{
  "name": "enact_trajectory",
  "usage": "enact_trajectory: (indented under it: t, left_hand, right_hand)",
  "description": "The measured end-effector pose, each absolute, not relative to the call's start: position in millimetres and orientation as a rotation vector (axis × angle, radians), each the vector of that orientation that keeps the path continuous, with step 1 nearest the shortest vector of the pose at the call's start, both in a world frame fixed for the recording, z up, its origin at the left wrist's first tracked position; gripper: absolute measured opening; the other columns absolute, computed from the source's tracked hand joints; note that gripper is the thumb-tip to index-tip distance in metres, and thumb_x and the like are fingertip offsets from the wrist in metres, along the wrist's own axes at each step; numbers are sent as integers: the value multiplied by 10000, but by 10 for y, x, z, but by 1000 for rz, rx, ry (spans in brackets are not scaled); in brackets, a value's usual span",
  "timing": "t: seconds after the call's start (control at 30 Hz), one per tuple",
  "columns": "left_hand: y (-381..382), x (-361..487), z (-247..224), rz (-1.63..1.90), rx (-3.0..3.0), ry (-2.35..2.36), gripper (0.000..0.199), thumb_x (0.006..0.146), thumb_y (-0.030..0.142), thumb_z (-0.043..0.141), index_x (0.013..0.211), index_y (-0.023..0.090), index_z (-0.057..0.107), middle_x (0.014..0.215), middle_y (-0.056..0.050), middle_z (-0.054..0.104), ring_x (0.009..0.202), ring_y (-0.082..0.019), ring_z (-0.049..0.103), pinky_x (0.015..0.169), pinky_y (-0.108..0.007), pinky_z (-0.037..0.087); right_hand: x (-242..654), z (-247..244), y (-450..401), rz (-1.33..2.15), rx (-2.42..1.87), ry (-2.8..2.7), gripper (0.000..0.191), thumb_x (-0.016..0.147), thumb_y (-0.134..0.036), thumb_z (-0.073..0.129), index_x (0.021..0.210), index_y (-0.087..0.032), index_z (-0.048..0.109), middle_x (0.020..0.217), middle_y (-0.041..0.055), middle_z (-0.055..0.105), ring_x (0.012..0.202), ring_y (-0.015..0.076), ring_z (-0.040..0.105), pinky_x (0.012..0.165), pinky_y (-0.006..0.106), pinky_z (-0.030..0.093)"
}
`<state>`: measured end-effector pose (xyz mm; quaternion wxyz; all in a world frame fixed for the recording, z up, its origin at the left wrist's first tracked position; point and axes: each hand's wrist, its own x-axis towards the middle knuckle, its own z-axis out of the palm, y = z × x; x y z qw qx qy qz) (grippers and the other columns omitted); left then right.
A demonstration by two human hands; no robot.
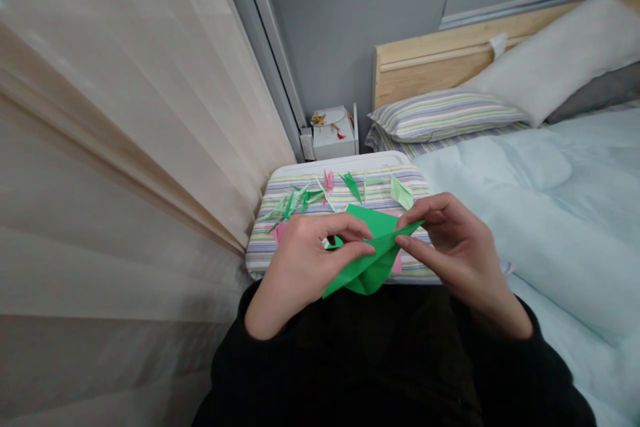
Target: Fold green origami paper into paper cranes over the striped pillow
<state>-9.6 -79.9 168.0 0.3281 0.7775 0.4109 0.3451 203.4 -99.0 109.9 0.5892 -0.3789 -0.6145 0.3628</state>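
Two big things frame the scene: a bed (565,233) with a pale blue duvet on the right, and a beige curtain (125,147) hanging along the left. At the bed's far end are a wooden headboard (440,60) and pillows (443,117), one of them striped. A white box (334,140) sits in the far corner.

Just beyond the person's black sweater (380,360) lies a white tray (340,160) covered by a striped cloth (350,195). On the cloth, green paper cranes (295,201) cluster toward the left, with a pink folded piece (327,181) and a pale green folded piece (401,192) farther along. Pink paper (397,263) shows at the right, partly beneath the work.

A green paper (373,253), partly folded, is held over the tray's near side. The left hand (305,273) pinches one side between thumb and curled fingers. The right hand (463,247) pinches its pointed corner between thumb and forefinger.
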Motion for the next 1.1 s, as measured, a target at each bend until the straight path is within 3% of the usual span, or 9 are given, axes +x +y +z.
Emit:
enact_trajectory:
  t: [0.17,0.43,1.1]
  left_hand:
    - [-774,-132,1748,784,2143,1044,96,797,203,816,746,188,736,706,35,750,666,-123,683,656,-227,481]
    - [-759,-148,1755,711,2200,1030,110,807,187,801,742,193,714,719,45,743,679,-116,684,700,-219,496]
    - [-729,-195,1713,706,2199,1034,35,810,192,792,791,209,769,753,28,783,702,-141,733,718,-242,540]
  right_hand:
    - [2132,1221,-997,820,-947,-1703,141,841,-279,814,846,-244,678,827,4,692,803,190,640,746,316,490]
    - [2074,1334,-989,891,-994,-1790,222,844,-416,799,812,-228,686,810,28,729,777,211,671,711,323,515]
    - [2001,1329,-946,945,-1027,-1705,189,817,-374,824,773,-222,721,749,15,730,709,188,654,679,312,515]
